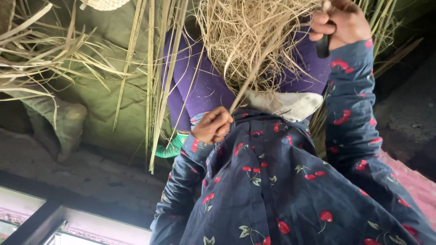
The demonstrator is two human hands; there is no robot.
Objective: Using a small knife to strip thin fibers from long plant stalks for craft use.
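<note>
The head view looks down at two hands working with dry straw. The left hand (212, 125) is a closed grip, pinched tight on the bottom end of a thin bunch of straw stems (249, 81). The stems run up and to the right from this grip into a big tangled clump of dry straw (247, 38). The right hand (341, 22) is higher up, to the right of the clump. Its grip is closed around a dark handle (323, 45), which pokes out below the fingers. I cannot tell what tool it is. Both arms wear blue sleeves with red cherries (349, 104). Behind the clump are purple cloth (200, 86) and a white cloth (290, 105). Left of the left grip, long flat dry leaves (154, 72) hang over a green sheet (106, 97).
</note>
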